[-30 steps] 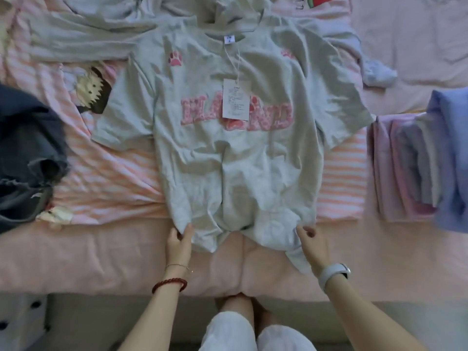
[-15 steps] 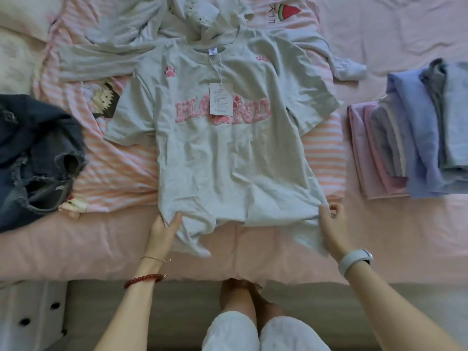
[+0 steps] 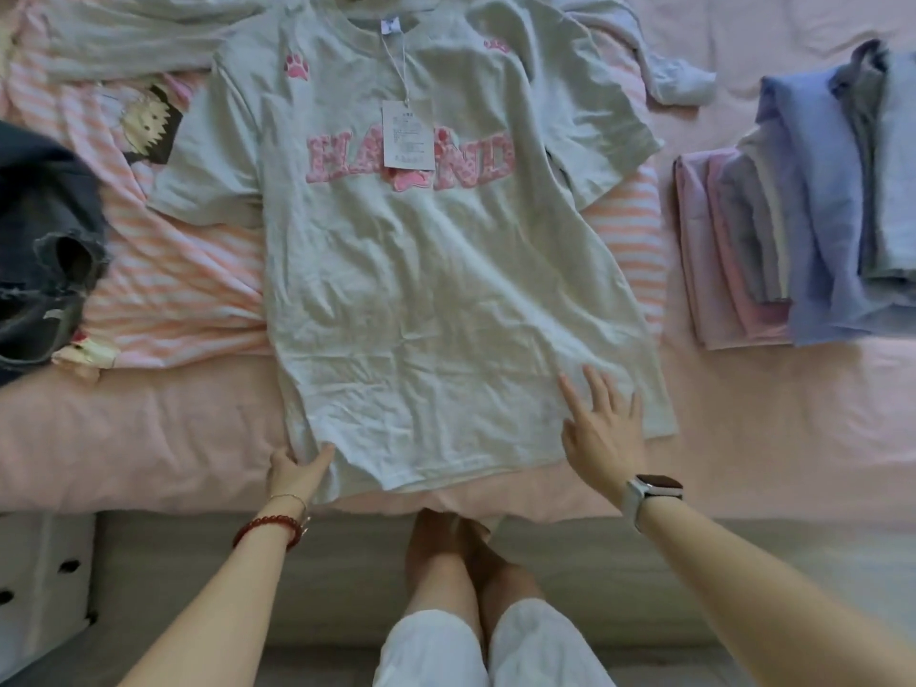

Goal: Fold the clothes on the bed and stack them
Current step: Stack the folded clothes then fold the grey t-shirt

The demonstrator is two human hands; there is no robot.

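A pale grey t-shirt [image 3: 421, 290] with pink letters and a paper tag [image 3: 407, 136] lies spread face up on the pink bed [image 3: 124, 428], its hem toward me. My left hand [image 3: 297, 471] pinches the hem's left corner, thumb on top. My right hand [image 3: 604, 428] lies flat with straight fingers on the shirt's lower right part. A stack of folded clothes [image 3: 803, 240] in pink, grey and blue sits at the right.
A pink-and-white striped garment [image 3: 173, 290] lies under the shirt. Dark denim [image 3: 44, 250] is bunched at the left edge. More pale grey clothing [image 3: 148, 37] sprawls along the top, with a cuff [image 3: 679, 81] at upper right. The bed's edge runs in front of my legs.
The shirt's bunched hem has been pulled toward me and now lies flat. My right hand let go of the right corner and now rests flat on the fabric. My left hand stays at the left corner.
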